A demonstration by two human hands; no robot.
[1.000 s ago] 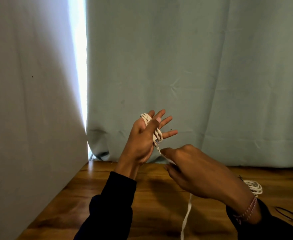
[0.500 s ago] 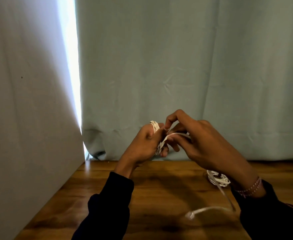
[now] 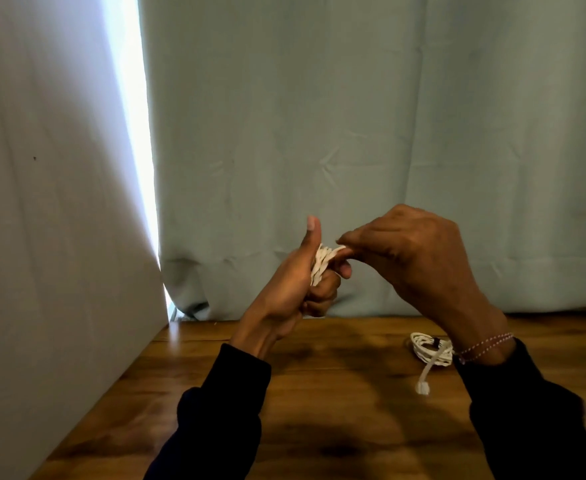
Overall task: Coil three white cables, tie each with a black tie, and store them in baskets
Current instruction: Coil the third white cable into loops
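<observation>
Backdrop is a pale green-grey curtain (image 3: 371,133), soft matte cloth with creases, hanging down to the far edge of the tabletop (image 3: 336,410); a white panel (image 3: 42,237) closes off the left edge, with a bright slit of light between the two. Tabletop is dark-stained wood, glossy, grain visible. Above its far-middle the person holds both hands up, off the surface. Left hand (image 3: 295,285) has fingers curled around a white cable coil (image 3: 321,263), thumb upright beside the bundle; coil is wrapped round the fingers. Right hand (image 3: 409,251) pinches the top loops of the same coil, fingertips curled in on the strands. No black tie visible on this coil, so it looks unsecured. Near the right part of the tabletop, a second white coil (image 3: 428,348) lies flat, partly hidden by the right wrist, a dark band (image 3: 435,341) across it that reads as a tie, and a plug end (image 3: 422,388) trailing toward the near edge. Baskets not in view. Handling estimate: cable is thin, light, flexible but springy; the loops will likely fan out if the left-hand squeeze relaxes. The sheath looks smooth, so probably slippery. Best hold is across all strands at one side of the loop, leaving the opposite side free for the tie. Not fragile, but avoid kinking near the plug.
</observation>
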